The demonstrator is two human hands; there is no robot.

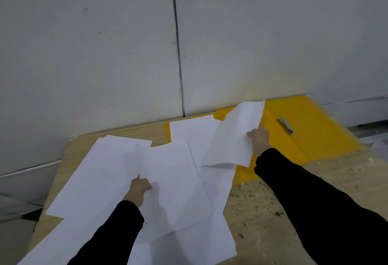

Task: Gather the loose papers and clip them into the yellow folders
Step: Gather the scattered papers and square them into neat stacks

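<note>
Left hand (139, 188) grips a top sheet (174, 191) from the loose papers (94, 180). Right hand (260, 139) pinches a curled sheet (233, 136) raised over the open yellow folder (315, 134) — hands well apart.

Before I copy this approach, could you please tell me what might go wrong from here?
The curled sheet held by the right hand could crease. The left hand, pinching a second sheet, may drag overlapping loose papers off the table at its left edge.

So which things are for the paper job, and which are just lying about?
For the job: loose white paper sheets, the curled sheet in the right hand, the flat sheet in the left hand, open yellow plastic folder, its silver metal clip.
Just there: speckled wooden table, grey wall panels.
</note>
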